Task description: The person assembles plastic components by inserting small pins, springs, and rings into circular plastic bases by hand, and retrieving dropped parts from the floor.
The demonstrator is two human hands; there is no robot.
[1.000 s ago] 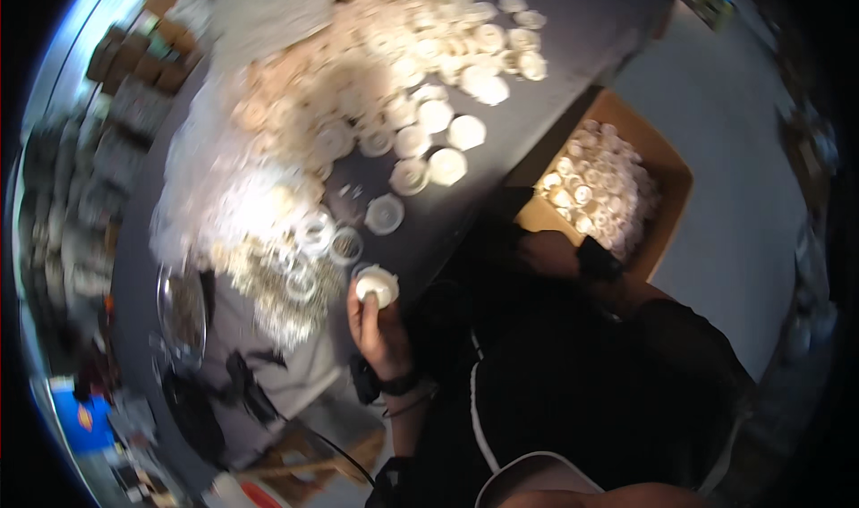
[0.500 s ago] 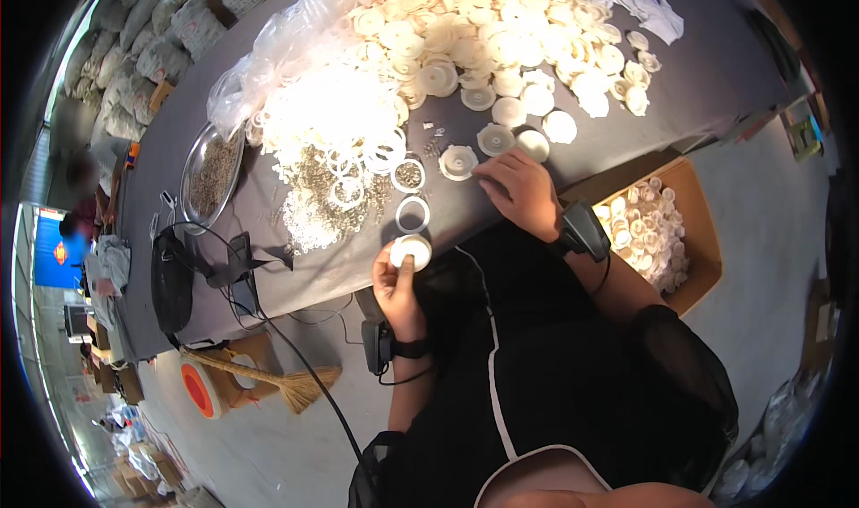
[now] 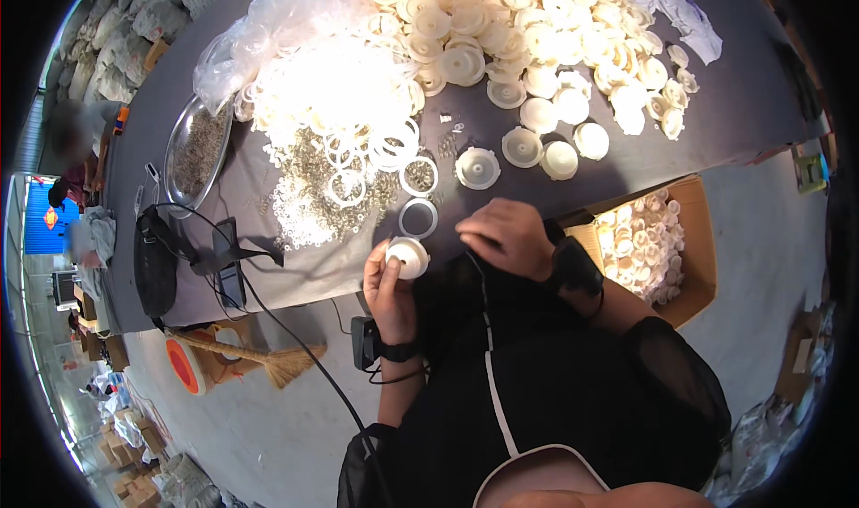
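My left hand (image 3: 388, 298) grips a white round plastic cap (image 3: 409, 256), the thumb on its face near a dark centre hole. Close by, my right hand (image 3: 508, 238) hovers over the table's near edge with curled fingers pressed together. It is a little blurred, and what its fingertips hold, if anything, cannot be made out. A thin white ring (image 3: 435, 217) lies just beyond the held cap. Past it, a second white ring (image 3: 420, 160) encloses small metal bits. Several round caps stand beyond my right hand, the nearest a grooved disc (image 3: 478, 167).
Heaps of white rings (image 3: 322, 88) and cream caps (image 3: 501, 25) cover the table's far side. A metal tray (image 3: 224, 155) of small parts sits left, near a black pouch (image 3: 154, 266) and cables. On the right is a cardboard box (image 3: 702, 249) of white parts; below left, a broom (image 3: 291, 365).
My right hand has drawn back toward me from beside the grooved disc, nearer my left hand. The left hand still has the cap, now tilted with its hole showing. The view has shifted slightly.
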